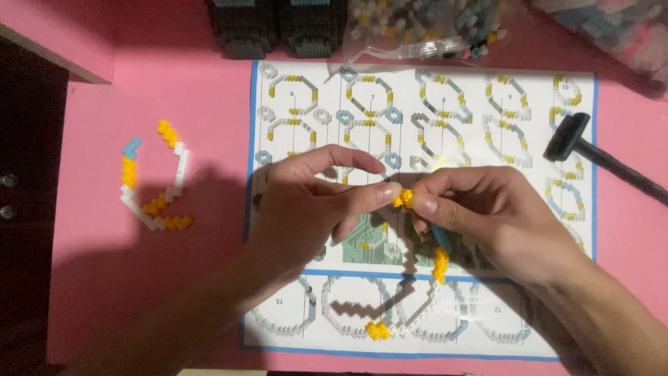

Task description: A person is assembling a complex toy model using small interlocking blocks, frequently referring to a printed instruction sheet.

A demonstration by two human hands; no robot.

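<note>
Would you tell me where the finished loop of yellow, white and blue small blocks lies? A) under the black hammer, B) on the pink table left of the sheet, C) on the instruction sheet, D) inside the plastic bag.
B: the finished loop lies on the bare pink table, left of the instruction sheet and apart from both hands.

1. The hands cover the middle of the instruction sheet (424, 104) — its diagrams there can't be seen.
2. The bead bags (424, 24) and black blocks (278, 28) run off the top edge.
3. The black mallet (570, 136) — its handle leaves the frame at right.
</note>
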